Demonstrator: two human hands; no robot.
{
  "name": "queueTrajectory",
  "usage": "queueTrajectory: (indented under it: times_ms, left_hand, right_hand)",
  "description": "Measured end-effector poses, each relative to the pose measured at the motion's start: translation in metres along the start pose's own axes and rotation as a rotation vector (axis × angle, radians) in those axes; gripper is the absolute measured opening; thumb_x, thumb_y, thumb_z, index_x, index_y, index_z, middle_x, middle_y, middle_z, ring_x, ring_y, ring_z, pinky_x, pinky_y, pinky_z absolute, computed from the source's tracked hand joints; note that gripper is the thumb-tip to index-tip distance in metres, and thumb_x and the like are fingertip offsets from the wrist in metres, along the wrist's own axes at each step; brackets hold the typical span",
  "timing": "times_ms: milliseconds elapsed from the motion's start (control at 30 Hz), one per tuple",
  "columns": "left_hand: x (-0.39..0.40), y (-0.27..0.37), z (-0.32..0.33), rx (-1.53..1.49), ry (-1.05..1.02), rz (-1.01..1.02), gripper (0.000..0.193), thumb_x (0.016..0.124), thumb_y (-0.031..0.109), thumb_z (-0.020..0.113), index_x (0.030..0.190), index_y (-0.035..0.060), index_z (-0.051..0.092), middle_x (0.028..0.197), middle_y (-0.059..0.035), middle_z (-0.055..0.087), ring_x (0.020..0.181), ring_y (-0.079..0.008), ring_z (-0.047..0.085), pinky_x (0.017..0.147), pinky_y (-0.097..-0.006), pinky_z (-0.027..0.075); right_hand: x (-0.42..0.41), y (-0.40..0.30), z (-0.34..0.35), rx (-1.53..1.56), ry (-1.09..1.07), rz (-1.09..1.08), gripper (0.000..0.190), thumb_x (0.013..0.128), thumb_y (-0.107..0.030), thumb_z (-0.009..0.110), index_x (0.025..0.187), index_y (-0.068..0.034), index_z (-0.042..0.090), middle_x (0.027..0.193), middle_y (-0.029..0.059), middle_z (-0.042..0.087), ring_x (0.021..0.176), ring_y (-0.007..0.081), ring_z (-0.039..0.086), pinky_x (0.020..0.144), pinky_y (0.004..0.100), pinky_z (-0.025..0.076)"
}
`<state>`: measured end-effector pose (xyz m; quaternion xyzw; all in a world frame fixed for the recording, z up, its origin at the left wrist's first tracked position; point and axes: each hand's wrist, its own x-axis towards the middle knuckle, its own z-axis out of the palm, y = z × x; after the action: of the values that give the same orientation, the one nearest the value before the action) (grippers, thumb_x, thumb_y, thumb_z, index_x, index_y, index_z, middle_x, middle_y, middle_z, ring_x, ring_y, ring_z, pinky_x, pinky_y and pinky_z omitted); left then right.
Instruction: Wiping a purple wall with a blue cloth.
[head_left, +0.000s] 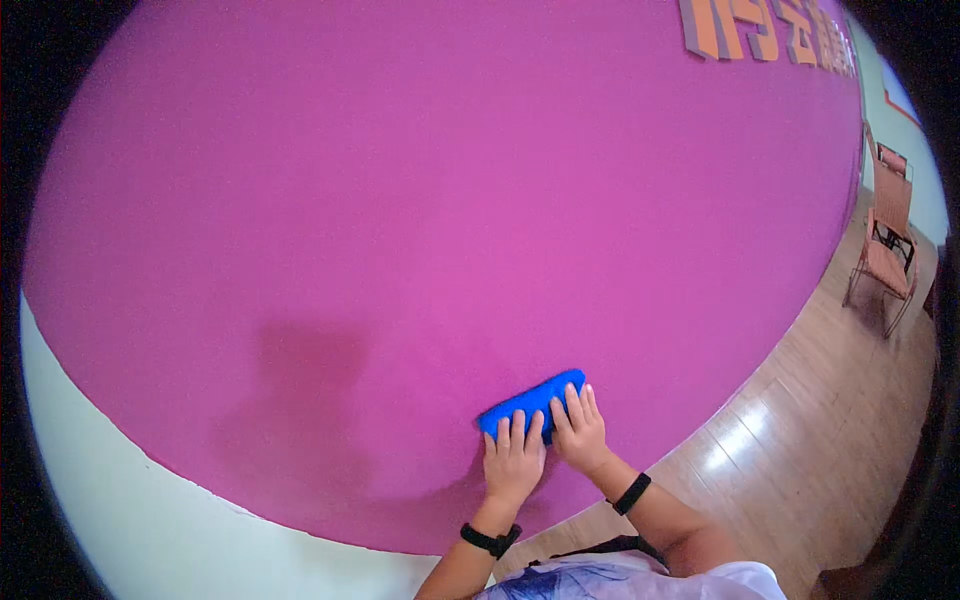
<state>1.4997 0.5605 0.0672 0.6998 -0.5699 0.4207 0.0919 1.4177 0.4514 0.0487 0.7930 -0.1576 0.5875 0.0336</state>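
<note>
A folded blue cloth (532, 403) lies flat against a magenta wall (465, 225), low and right of the picture's middle. My left hand (514, 457) presses on the cloth's left part with its fingers spread. Beside it, my right hand (579, 429) rests on the cloth's right end, fingers pointing up the wall. The two hands nearly touch. Each wrist wears a black band. The palms and the underside of the cloth are hidden.
Raised orange characters (750, 30) stand out from the wall at the upper right. A reddish-brown chair (889, 240) is at the far right on a wood-look floor (780, 442). A pale wall section (150, 517) borders the magenta at the lower left.
</note>
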Motion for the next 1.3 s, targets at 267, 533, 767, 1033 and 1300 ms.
queueTrajectory:
  times_ms: [267,533,767,1033,1300]
  left_hand:
    - [0.080,-0.008,-0.046,-0.075,0.084,-0.025,0.049,0.071,0.019,0.056,0.119,0.0127,0.045,0.124,-0.0189,0.036,0.116,-0.0396,0.030,0.093,-0.0562,0.025]
    - [0.036,-0.001,-0.020,-0.026,0.030,-0.014,0.052,0.068,0.025,0.060,0.118,0.0144,0.046,0.124,-0.0162,0.037,0.115,-0.0386,0.031,0.091,-0.0564,0.025]
    - [0.100,-0.015,-0.062,-0.060,0.081,-0.027,0.052,0.070,0.022,0.058,0.119,0.0129,0.045,0.125,-0.0194,0.035,0.117,-0.0410,0.028,0.094,-0.0563,0.022]
    - [0.109,-0.006,-0.061,0.004,0.166,-0.125,0.045,0.074,0.026,0.055,0.117,0.0158,0.048,0.125,-0.0148,0.038,0.117,-0.0358,0.030,0.094,-0.0527,0.025]
    - [0.130,-0.004,-0.083,-0.037,0.164,-0.178,0.052,0.069,0.026,0.058,0.119,0.0161,0.047,0.126,-0.0152,0.037,0.118,-0.0366,0.030,0.093,-0.0529,0.026]
  right_hand:
    - [0.081,0.004,-0.029,0.020,0.105,0.073,0.035,0.073,-0.010,0.051,0.105,0.002,0.052,0.120,0.0238,0.042,0.112,0.0431,0.039,0.094,0.0505,0.030]
    - [0.029,0.009,-0.007,0.057,0.045,0.011,0.039,0.072,-0.007,0.049,0.109,0.003,0.049,0.121,0.0281,0.037,0.111,0.0466,0.037,0.093,0.0537,0.028]
    - [0.105,0.011,-0.035,0.077,0.108,0.024,0.038,0.073,-0.008,0.048,0.110,0.002,0.049,0.123,0.0251,0.037,0.115,0.0437,0.035,0.096,0.0513,0.024]
    - [0.118,0.023,-0.045,0.112,0.082,-0.018,0.035,0.073,-0.011,0.049,0.107,-0.003,0.054,0.122,0.0197,0.042,0.115,0.0390,0.037,0.099,0.0477,0.022]
    - [0.147,0.029,-0.064,0.093,0.043,-0.093,0.035,0.075,-0.014,0.048,0.108,-0.005,0.054,0.122,0.0179,0.043,0.115,0.0376,0.038,0.100,0.0468,0.021]
